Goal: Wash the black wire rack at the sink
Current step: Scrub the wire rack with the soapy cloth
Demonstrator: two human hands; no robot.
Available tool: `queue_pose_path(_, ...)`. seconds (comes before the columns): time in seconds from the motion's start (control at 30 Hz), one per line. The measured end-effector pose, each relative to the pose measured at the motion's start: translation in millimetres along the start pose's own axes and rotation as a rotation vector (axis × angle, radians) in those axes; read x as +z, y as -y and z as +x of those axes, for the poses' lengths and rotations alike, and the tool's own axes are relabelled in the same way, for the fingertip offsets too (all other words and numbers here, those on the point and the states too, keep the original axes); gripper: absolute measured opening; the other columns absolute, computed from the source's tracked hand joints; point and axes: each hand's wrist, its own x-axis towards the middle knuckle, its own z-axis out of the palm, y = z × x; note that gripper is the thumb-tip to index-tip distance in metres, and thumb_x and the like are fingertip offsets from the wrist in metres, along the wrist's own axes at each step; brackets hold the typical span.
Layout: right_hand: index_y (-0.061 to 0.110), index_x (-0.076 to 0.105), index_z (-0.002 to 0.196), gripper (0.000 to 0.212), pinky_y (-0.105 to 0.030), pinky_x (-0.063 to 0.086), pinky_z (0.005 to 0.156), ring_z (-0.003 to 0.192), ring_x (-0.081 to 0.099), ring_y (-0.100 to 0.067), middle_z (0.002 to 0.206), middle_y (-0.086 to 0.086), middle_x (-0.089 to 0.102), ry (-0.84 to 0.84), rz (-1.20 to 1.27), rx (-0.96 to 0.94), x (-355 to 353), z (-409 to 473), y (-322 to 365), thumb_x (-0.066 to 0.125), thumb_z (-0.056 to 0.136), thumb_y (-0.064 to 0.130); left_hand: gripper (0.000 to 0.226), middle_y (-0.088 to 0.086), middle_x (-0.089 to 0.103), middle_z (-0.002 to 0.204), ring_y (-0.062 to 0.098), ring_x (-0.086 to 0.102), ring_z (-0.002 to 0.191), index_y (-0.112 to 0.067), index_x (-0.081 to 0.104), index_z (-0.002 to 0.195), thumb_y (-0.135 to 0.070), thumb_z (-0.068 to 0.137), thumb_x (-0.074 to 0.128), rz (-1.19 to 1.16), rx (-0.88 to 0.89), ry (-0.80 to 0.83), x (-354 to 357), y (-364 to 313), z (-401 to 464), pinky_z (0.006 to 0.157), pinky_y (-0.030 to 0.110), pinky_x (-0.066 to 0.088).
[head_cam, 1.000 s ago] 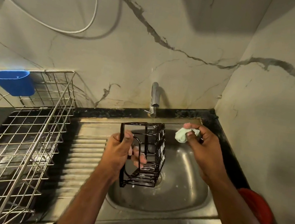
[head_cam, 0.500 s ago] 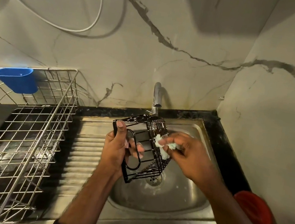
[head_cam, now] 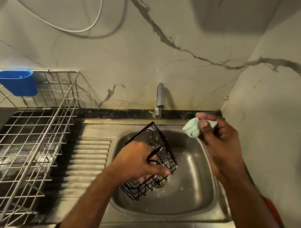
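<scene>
Black wire rack is gripped by the left hand over the sink basin, tilted — long axis toward the tap; a cloth is pinched by the right hand at the back-right corner, apart.

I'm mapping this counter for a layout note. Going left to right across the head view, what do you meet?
blue plastic cup → steel dish drainer → ribbed draining board → left hand holding the black wire rack → pale green cloth → right hand
</scene>
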Motion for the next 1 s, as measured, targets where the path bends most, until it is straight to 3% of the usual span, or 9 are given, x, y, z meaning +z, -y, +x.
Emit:
queue_pose_path(0.1,0.008,0.069,0.116,0.025,-0.018,0.054,0.08,0.097,0.071,-0.012,0.107,-0.005,0.075,0.107,-0.019,0.025,-2,-1,-5,0.065,0.092,0.002,0.059,-0.006,0.051,0.059,0.016,0.054,0.061,-0.019,0.046,0.062,-0.071,0.076,0.07,0.508,0.057,0.039,8,-7,5,0.058,0.028,0.037)
queue_pose_path(0.2,0.014,0.07,0.114,0.03,-0.02,0.056,0.084,0.104,0.07,-0.011,0.111,0.0,0.074,0.211,-0.119,0.034,-1,-6,-10,0.069,0.087,0.0,0.049,0.0,0.067,0.08,0.025,0.066,0.084,-0.018,0.064,0.082,-0.067,0.084,0.063,0.758,0.167,0.126,13,-8,5,0.065,0.031,0.038)
queue_pose_path(0.3,0.02,0.072,0.11,0.026,-0.013,0.053,0.082,0.1,0.069,-0.001,0.106,0.009,0.074,0.336,-0.414,-0.088,0,-10,-16,0.072,0.088,0.007,0.043,0.002,0.074,0.099,0.025,0.068,0.097,-0.02,0.071,0.104,-0.058,0.084,0.066,0.819,0.211,0.186,13,-1,4,0.071,0.033,0.045)
queue_pose_path(0.4,0.033,0.071,0.109,0.025,-0.009,0.049,0.081,0.1,0.064,0.008,0.108,0.02,0.07,0.554,-0.642,-0.04,3,-12,-26,0.069,0.091,0.014,0.039,-0.002,0.074,0.103,0.02,0.067,0.101,-0.026,0.071,0.112,-0.052,0.083,0.071,0.79,0.196,0.209,8,3,1,0.079,0.033,0.051)
queue_pose_path(0.53,0.032,0.071,0.113,0.04,-0.015,0.046,0.094,0.11,0.059,0.008,0.115,0.02,0.067,0.867,-0.835,-0.036,4,-14,-41,0.061,0.092,0.0,0.044,-0.006,0.074,0.115,0.018,0.066,0.11,-0.035,0.066,0.129,-0.039,0.085,0.073,0.818,0.221,0.187,6,6,0,0.088,0.034,0.05)
queue_pose_path(0.7,0.029,0.066,0.119,0.028,-0.006,0.041,0.087,0.107,0.053,0.008,0.109,0.024,0.057,1.03,-0.834,0.006,6,-18,-49,0.069,0.091,0.029,0.043,-0.003,0.076,0.108,0.021,0.068,0.106,-0.029,0.073,0.118,-0.021,0.077,0.078,0.689,0.228,0.176,-3,20,4,0.09,0.032,0.049)
queue_pose_path(0.8,0.026,0.07,0.104,0.018,-0.015,0.047,0.08,0.098,0.059,0.0,0.099,0.015,0.061,0.935,-0.801,-0.045,6,-17,-59,0.075,0.086,0.024,0.038,0.001,0.077,0.099,0.022,0.07,0.095,-0.02,0.077,0.106,-0.011,0.069,0.08,0.579,0.279,0.143,-4,25,3,0.084,0.03,0.05)
queue_pose_path(0.87,0.033,0.069,0.095,0.02,-0.012,0.045,0.076,0.094,0.06,0.001,0.094,0.017,0.062,0.884,-0.815,-0.045,-3,-10,-63,0.077,0.083,0.018,0.03,0.002,0.076,0.084,0.023,0.07,0.081,-0.016,0.077,0.087,-0.003,0.06,0.079,0.547,0.368,0.081,-4,29,3,0.076,0.026,0.048)
queue_pose_path(1.0,0.04,0.07,0.098,0.023,-0.029,0.052,0.079,0.092,0.06,0.0,0.097,0.02,0.062,0.784,-1.066,-0.086,-29,9,-74,0.074,0.086,0.021,0.033,-0.003,0.069,0.065,0.021,0.062,0.066,-0.017,0.07,0.068,0.002,0.045,0.083,0.582,0.475,-0.012,-9,29,4,0.071,0.015,0.025)
